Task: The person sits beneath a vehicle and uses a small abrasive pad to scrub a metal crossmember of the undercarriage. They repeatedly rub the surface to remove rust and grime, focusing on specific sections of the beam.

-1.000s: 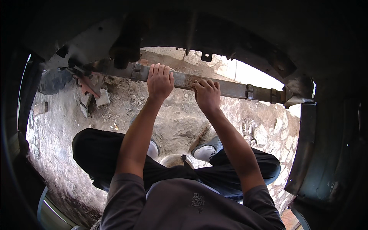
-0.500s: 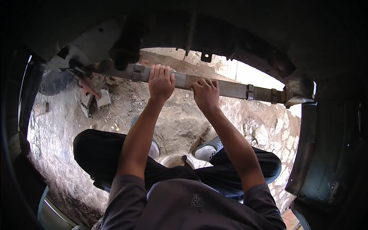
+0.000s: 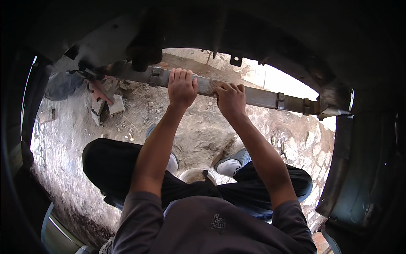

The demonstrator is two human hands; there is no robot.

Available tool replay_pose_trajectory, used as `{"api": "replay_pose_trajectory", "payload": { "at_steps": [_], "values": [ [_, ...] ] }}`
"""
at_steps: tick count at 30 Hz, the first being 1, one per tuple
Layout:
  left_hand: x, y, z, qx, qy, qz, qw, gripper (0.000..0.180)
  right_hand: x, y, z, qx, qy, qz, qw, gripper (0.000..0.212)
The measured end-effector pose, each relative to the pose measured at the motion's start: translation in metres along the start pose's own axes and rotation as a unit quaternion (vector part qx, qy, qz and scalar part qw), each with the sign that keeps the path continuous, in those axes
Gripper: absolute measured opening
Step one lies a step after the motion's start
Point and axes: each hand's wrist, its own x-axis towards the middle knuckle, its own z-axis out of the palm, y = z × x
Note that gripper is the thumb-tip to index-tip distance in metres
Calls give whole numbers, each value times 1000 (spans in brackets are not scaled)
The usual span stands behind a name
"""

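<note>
A long flat steel leaf spring (image 3: 258, 95) with metal clip bands runs across the view, sloping slightly down to the right. My left hand (image 3: 182, 88) lies over it left of the middle, fingers bent across its top edge. To its right, my right hand (image 3: 230, 99) grips the same spring with curled fingers; the fingertips and anything under them are hidden. A brown, rough patch (image 3: 215, 85) shows on the metal between the two hands.
Dark vehicle bodywork (image 3: 270, 38) arches overhead and down both sides. A reddish metal piece (image 3: 101, 91) and a broken block (image 3: 116, 104) lie at left on rough, rubble-strewn ground (image 3: 194, 127). Between my feet stands a round container (image 3: 194, 174).
The whole view has shifted slightly, so the spring and both hands appear a little further right. Both hands remain on the spring.
</note>
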Motion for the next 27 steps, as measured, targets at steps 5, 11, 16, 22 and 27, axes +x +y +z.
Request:
{"api": "replay_pose_trajectory", "payload": {
  "at_steps": [5, 11, 16, 22, 27],
  "values": [
    [2, 6, 1, 14, 8, -7, 1000, 34, 8, -5, 7, 21, 12, -5, 1000, 9],
    [2, 4, 3, 23, 9, -3, 1000, 33, 1, 6, -5, 11, -9, -1, 1000, 8],
    [1, 5, 4, 11, 5, -8, 1000, 34, 7, 4, 8, 18, 7, -26, 999, 8],
    [1, 5, 2, 10, -15, -19, 1000, 35, 13, -3, 0, 23, -17, -10, 1000, 13],
    [0, 2, 4, 6, -10, -19, 1000, 36, 2, 8, -9, 10, -30, 2, 999, 10]
  ]
}}
